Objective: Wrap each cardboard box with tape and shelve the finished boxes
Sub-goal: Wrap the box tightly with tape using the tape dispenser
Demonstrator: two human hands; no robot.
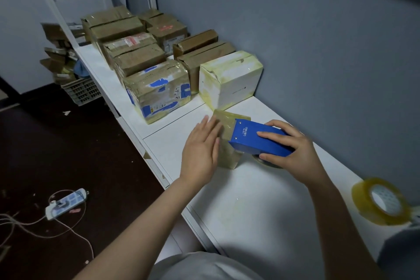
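Left hand (201, 148): fingers flat, extended, pressing the small taped box (227, 141) on the white table (250, 200). Right hand (293, 150): clasping the blue tape dispenser (256, 137), apparently touching the box top

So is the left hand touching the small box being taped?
Touching. The head view shows the left hand lying flat against the small box, fingers overlapping its taped top with no gap.
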